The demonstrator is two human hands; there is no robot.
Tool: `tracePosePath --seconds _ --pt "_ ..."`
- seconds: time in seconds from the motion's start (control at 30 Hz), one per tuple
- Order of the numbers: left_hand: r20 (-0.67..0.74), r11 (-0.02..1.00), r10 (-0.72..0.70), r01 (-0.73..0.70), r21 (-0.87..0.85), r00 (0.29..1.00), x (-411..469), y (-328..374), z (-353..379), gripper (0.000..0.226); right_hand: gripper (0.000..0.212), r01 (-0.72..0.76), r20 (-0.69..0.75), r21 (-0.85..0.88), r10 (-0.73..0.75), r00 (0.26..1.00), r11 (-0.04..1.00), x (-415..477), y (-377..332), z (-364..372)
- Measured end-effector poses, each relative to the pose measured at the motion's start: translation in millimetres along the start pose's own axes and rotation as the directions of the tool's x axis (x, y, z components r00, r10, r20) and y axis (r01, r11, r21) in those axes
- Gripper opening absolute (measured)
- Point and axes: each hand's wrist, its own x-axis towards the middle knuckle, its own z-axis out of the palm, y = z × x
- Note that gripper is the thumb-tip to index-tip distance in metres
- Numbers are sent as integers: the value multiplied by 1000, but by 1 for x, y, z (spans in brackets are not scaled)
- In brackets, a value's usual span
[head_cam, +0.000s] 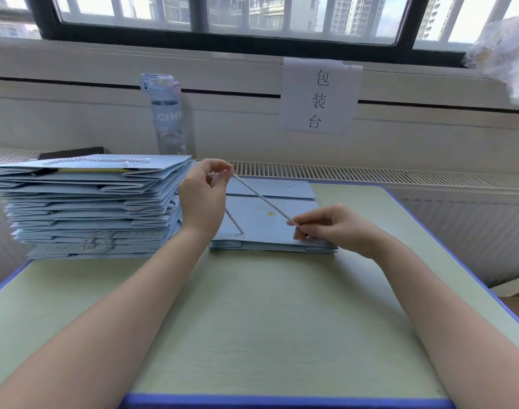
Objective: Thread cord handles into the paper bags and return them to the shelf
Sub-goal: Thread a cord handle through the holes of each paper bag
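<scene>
— Which step?
— Threading. My left hand (203, 199) pinches the white twisted cord (261, 199) high, and my right hand (326, 227) pinches its free tip above the flat pale-blue paper bag (270, 230) on the green desk (252, 320).
— Next?
— One end seems to be in, so I'd guide this tip into the second hole.

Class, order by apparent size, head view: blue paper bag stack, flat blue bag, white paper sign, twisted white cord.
1. stack of light blue paper bags
2. flat light blue paper bag
3. white paper sign, though farther away
4. white twisted cord
</scene>
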Motion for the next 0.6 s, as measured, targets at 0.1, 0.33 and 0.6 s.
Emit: tracePosePath --seconds 0.1,0.33,0.6 --pt "28 996 -7 4 84 1000 -1 -3 2 7 16 -7 77 -1 7 997 1000 -1 0 1" --pt "177 949 78 -128 288 981 -2 -16 5 12 4 -50 23 131 48 999 990 1 0 -2" --pt "439 892 271 -394 220 857 -17 -10 11 19 15 -222 -246 179 262 933 959 9 16 -6"
